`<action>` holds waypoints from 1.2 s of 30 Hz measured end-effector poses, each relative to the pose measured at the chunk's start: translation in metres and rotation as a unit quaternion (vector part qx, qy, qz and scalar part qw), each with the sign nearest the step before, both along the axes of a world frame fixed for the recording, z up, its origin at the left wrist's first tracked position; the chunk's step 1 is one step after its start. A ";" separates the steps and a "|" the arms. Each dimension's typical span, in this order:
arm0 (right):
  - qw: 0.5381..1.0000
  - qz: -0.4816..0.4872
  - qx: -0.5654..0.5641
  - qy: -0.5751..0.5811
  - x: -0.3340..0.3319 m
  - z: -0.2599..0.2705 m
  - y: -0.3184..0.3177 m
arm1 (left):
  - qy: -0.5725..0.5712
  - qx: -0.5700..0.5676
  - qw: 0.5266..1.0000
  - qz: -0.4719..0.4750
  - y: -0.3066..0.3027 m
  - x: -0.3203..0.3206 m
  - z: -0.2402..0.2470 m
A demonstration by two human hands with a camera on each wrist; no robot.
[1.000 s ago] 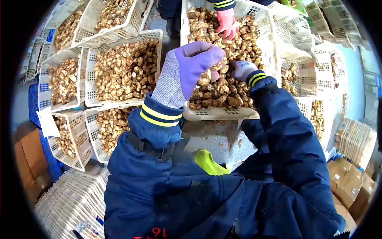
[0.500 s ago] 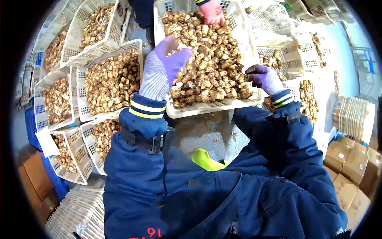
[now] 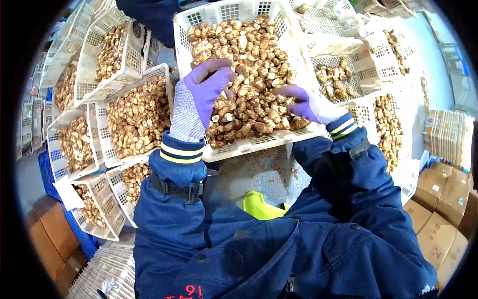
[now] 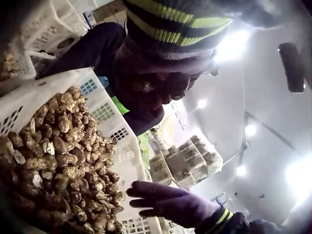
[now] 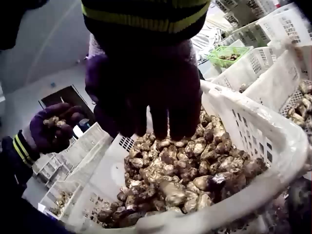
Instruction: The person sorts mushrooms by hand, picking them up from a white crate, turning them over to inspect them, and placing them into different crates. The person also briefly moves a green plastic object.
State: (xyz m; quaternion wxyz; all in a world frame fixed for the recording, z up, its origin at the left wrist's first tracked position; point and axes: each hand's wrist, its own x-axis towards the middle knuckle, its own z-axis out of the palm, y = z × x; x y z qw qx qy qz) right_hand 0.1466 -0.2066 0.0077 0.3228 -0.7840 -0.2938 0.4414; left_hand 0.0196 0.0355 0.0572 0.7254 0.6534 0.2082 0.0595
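A white plastic crate holds a heap of stubby brown-and-cream mushroom-like pieces. Above the heap's left side is my left hand in a purple glove, fingers curled. The right wrist view shows a few of the same knobby pieces gripped in that left hand. My right hand, also purple-gloved, reaches over the right side of the heap. Its fingers look straight and hold nothing in the left wrist view, where the hand is seen side-on near the crate wall.
Filled white crates stand close on the left, and more crates line the right. Cardboard boxes are stacked at lower right, near nested crates. Another person's dark clothing shows beyond the crate.
My hands, earlier close together over the heap, have moved apart; the right went to the crate's right side, then back over the heap. Another person's pink-gloved hand has left the head view.
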 end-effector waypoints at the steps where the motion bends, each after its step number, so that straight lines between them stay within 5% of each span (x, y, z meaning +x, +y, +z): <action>1: 0.997 -0.046 -0.010 -0.065 0.005 -0.003 0.010 | -0.009 -0.021 1.000 0.011 0.000 -0.001 -0.003; 3: 0.948 0.012 -0.030 -0.317 0.026 -0.038 0.033 | 0.009 -0.061 0.998 0.029 0.003 -0.006 -0.002; 4: 0.956 0.039 -0.071 -0.282 0.031 -0.044 0.056 | -0.042 0.005 0.999 0.003 0.007 -0.010 -0.006; 7: 0.874 0.267 -0.277 -0.297 0.035 -0.088 0.111 | -0.039 -0.106 0.994 0.005 0.015 -0.018 -0.008; 9: 0.845 0.244 -0.247 -0.407 0.021 -0.112 0.115 | -0.009 -0.162 0.987 0.020 0.022 -0.021 -0.006; 13: 0.876 0.180 -0.272 -0.355 0.043 -0.113 0.115 | -0.019 -0.113 0.993 0.010 0.031 -0.028 -0.007; 17: 0.994 -0.007 0.040 -0.098 0.069 -0.012 0.108 | 0.004 -0.105 0.994 0.013 0.028 -0.031 -0.003; 20: 0.989 0.092 0.073 -0.095 0.023 0.082 0.135 | -0.048 -0.137 0.989 -0.009 0.016 -0.022 0.003; 21: 0.985 0.148 0.055 -0.073 0.010 0.103 0.138 | -0.077 -0.148 0.982 -0.084 0.019 -0.022 0.009; 22: 0.987 0.139 0.063 -0.052 0.004 0.116 0.137 | -0.185 -0.083 0.975 -0.086 0.018 -0.022 -0.004; 23: 0.990 0.082 0.102 -0.049 0.010 0.113 0.132 | -0.211 -0.072 0.972 -0.076 0.018 -0.024 -0.009; 25: 0.955 -0.030 0.079 -0.283 0.066 0.044 0.119 | -0.180 -0.108 0.977 -0.045 0.018 -0.029 -0.009; 27: 0.862 0.100 -0.228 -0.441 0.084 -0.001 0.109 | -0.144 -0.132 0.979 -0.063 0.022 -0.033 -0.011; 29: 0.831 0.216 -0.274 -0.433 0.082 -0.055 0.091 | -0.190 -0.083 0.970 -0.129 0.030 -0.037 -0.021; 32: 0.814 0.201 -0.321 -0.440 0.058 -0.088 0.083 | -0.241 -0.036 0.963 -0.111 0.034 -0.032 -0.023; 36: 0.781 0.216 -0.332 -0.483 0.060 -0.102 0.084 | -0.126 -0.224 0.966 0.018 0.032 -0.026 -0.007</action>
